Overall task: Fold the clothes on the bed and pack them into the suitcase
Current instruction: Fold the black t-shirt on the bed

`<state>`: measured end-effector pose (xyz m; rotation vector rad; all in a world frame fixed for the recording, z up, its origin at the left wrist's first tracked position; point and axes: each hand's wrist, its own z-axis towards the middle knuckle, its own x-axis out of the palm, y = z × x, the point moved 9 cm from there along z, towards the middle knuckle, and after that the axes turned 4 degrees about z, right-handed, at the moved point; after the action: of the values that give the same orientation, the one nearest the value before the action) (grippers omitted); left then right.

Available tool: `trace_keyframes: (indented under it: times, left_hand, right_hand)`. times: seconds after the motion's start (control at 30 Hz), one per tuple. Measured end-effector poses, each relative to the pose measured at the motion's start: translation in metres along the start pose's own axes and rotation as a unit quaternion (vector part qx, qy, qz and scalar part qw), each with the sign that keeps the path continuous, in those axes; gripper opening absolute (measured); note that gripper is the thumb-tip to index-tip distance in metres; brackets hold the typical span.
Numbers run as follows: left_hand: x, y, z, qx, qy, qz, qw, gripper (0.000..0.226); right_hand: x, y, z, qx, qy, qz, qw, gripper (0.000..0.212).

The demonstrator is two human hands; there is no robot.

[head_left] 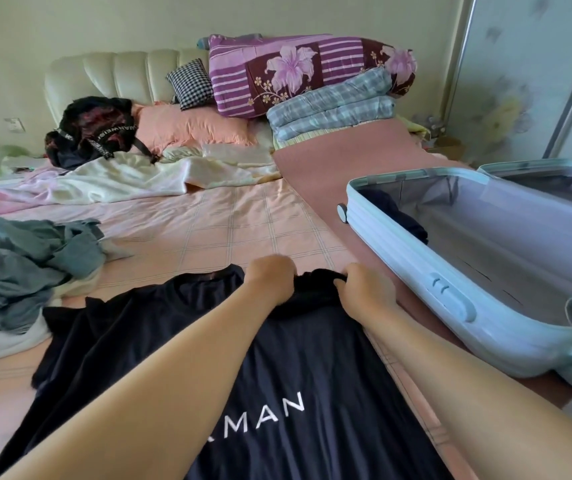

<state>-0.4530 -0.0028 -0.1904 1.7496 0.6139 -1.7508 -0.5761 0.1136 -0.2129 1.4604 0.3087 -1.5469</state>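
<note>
A dark navy T-shirt [160, 344] with white lettering lies spread on the bed in front of me. My left hand [270, 277] and my right hand [367, 289] both grip the bunched fabric at its far right shoulder and sleeve. The pale blue suitcase [426, 268] lies open on the bed to the right, with a dark garment [398, 216] in its far left corner. A heap of grey-green clothes [18, 268] sits at the left edge of the bed.
A cream blanket [121, 181], a black bag [94, 133], a pink pillow [191, 126] and stacked folded quilts [298, 74] fill the head of the bed. A dusky pink mat [346, 157] runs under the suitcase. A wardrobe door [519, 74] stands at the right.
</note>
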Motion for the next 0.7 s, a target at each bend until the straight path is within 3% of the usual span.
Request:
trace_keyframes:
  times: [0.1,0.17,0.23,0.3,0.37,0.4,0.43,0.5,0.57,0.63,0.7]
  left_hand:
    - [-0.040,-0.001,0.024,-0.030,-0.120,-0.100,0.987,0.033]
    - [-0.050,-0.001,0.039,-0.047,-0.129,-0.263,0.955,0.033]
    - [-0.045,-0.009,0.048,-0.038,-0.098,-0.367,0.924,0.048]
    - [-0.048,-0.010,0.033,-0.019,-0.156,-0.342,0.927,0.043]
    - [-0.063,-0.009,-0.004,0.025,-0.335,-0.194,0.921,0.030]
    - [-0.061,-0.009,-0.021,0.043,-0.396,-0.112,0.910,0.024]
    - [-0.051,-0.011,-0.030,0.068,-0.408,-0.060,0.909,0.020]
    - [-0.008,-0.015,-0.020,0.111,-0.253,-0.036,0.960,0.025]
    - [0.039,-0.010,-0.011,0.095,-0.069,-0.041,0.992,0.039]
    - [0.047,-0.004,-0.011,0.070,-0.022,-0.100,0.992,0.050]
    - [0.035,0.001,-0.013,0.062,-0.038,-0.165,0.984,0.049]
  right_hand:
    - [-0.022,-0.005,0.004,0.024,-0.081,-0.009,0.996,0.024]
    - [-0.019,-0.008,0.006,0.046,-0.049,-0.050,0.996,0.019]
    - [-0.011,-0.014,0.005,0.077,0.002,-0.091,0.993,0.017]
    - [-0.007,-0.018,0.002,0.094,0.013,-0.104,0.990,0.018]
    - [-0.007,-0.020,-0.002,0.107,0.011,-0.093,0.990,0.018]
    - [-0.007,-0.021,-0.004,0.115,0.009,-0.084,0.990,0.018]
    - [-0.008,-0.022,-0.005,0.121,0.005,-0.079,0.990,0.017]
    - [-0.011,-0.021,-0.009,0.118,-0.007,-0.078,0.990,0.017]
    - [-0.019,-0.020,-0.012,0.113,-0.022,-0.067,0.991,0.018]
    - [-0.024,-0.018,-0.012,0.119,-0.031,-0.035,0.992,0.020]
    - [-0.028,-0.014,-0.010,0.131,-0.032,0.041,0.990,0.025]
